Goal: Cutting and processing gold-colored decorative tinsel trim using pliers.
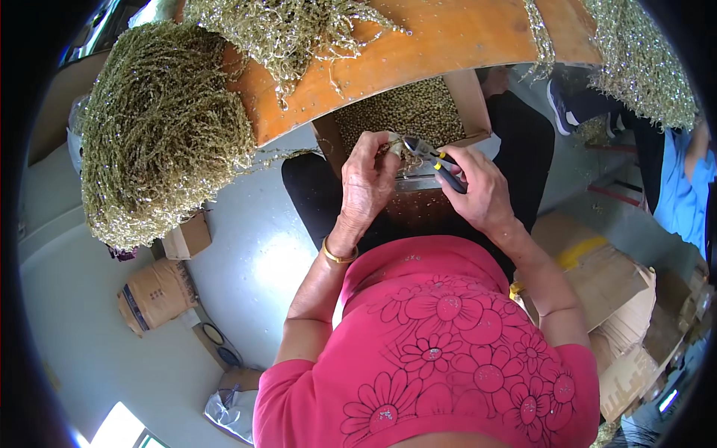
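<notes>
Currently between the hands: a small piece of golden strand [408, 158], in front of the person's body, just short of the box of beads [403, 112].
Left hand's grip: the left hand [371, 173] pinches the strand between thumb and fingers; the exact contact is partly hidden by the fingertips.
Right hand's grip: the right hand [478, 183] is wrapped around the grips of the pliers [424, 149], fingers curled over the black and yellow handles.
Pliers' long axis: slanting, with the metal head pointing left and away from the body, the handles running back right and toward it.
Strand from the hands: it lies directly right of the left fingertips and left of the right hand; the left hand is nearer, with the pliers' head beside it. Whether the metal tips touch it is too small to tell.
Thin loose strand: one trails from the big left bundle [164, 127] toward the left wrist; whether it joins the pinched piece cannot be told.
Orange worktop [448, 37]: beyond the hands, bearing a middle bundle [276, 33] and a right bundle [642, 63] of glittering strands.
Right side: a co-worker's blue garment [683, 198] near the edge of view, and cardboard [597, 287] beside the person's right arm.
</notes>
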The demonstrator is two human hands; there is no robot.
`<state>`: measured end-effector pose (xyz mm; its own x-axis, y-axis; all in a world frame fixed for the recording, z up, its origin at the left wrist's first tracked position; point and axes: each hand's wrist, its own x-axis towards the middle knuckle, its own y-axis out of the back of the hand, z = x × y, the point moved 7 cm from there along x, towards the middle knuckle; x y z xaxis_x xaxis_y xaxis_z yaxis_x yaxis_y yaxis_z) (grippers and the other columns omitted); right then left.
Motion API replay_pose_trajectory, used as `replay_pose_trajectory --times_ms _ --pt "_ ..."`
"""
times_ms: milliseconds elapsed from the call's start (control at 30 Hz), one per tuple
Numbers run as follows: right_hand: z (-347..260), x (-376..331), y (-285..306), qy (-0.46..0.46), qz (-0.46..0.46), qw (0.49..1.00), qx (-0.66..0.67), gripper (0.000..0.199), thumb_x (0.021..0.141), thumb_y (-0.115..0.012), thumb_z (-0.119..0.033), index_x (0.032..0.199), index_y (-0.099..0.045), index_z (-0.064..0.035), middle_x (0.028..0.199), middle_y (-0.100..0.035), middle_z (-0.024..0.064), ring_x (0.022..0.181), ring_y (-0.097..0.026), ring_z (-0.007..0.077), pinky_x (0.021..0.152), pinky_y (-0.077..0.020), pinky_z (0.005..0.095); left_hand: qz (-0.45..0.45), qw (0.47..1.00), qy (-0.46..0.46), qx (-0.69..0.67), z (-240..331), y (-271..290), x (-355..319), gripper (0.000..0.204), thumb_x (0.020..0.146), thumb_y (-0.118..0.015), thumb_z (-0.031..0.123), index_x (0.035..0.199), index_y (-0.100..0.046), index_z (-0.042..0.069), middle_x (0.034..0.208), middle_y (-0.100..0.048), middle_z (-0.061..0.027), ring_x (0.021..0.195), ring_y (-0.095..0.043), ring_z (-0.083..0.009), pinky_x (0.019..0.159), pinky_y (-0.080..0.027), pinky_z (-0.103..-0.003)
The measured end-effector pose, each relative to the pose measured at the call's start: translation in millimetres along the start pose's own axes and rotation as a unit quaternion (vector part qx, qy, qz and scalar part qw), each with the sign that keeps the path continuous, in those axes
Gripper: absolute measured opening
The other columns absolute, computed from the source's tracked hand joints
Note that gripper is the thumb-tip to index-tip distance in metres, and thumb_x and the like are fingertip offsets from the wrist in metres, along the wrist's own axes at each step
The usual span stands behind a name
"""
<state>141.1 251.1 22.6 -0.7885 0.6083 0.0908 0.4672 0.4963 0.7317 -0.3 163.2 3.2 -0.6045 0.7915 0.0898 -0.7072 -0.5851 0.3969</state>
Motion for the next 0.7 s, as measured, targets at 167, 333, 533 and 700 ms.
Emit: replay_pose_trajectory --times_ms 167,333,533,700 --pt "0 1 0 0.016 -0.009 0.999 -0.037 0.034 0.070 -0.063 -0.010 0.102 -0.052 -0.0068 0.082 -0.054 0.0069 0.068 -0.057 0.0196 0.064 -0.0441 0.0317 0.001 1.000 -0.025 0.013 -2 0 -1 0.017 0.075 -0.055 -0.001 0.092 -0.051 0.001 0.076 -0.051 -0.0100 0.063 -0.054 -0.0194 0.055 -0.044 -0.028" --pt "-4 4 3 0.035 -0.021 0.997 -0.062 0.037 0.069 -0.063 -0.011 0.104 -0.050 -0.0068 0.082 -0.052 0.0070 0.073 -0.054 0.0222 0.067 -0.0413 0.0355 -0.013 0.999 -0.010 0.029 -3 0 0 0.018 0.073 -0.055 -0.002 0.091 -0.050 0.002 0.075 -0.050 -0.0107 0.063 -0.054 -0.0221 0.055 -0.044 -0.030" --pt "-4 9 2 0.051 -0.054 0.991 -0.110 0.042 0.069 -0.063 -0.010 0.108 -0.048 -0.0073 0.085 -0.051 0.0096 0.083 -0.051 0.0275 0.069 -0.0400 0.0379 0.000 0.986 -0.108 0.125 10 0 2 0.020 0.069 -0.055 -0.004 0.087 -0.050 0.002 0.075 -0.051 -0.0119 0.067 -0.054 -0.0295 0.059 -0.044 -0.035" --pt "6 12 -9 0.031 -0.071 0.988 -0.134 0.032 0.069 -0.061 -0.007 0.098 -0.049 -0.0065 0.084 -0.052 0.0114 0.083 -0.052 0.0296 0.069 -0.0409 0.0393 0.001 0.977 -0.140 0.160 8 -3 2 0.020 0.069 -0.055 -0.004 0.087 -0.050 0.002 0.075 -0.051 -0.0119 0.068 -0.054 -0.0296 0.059 -0.044 -0.035"
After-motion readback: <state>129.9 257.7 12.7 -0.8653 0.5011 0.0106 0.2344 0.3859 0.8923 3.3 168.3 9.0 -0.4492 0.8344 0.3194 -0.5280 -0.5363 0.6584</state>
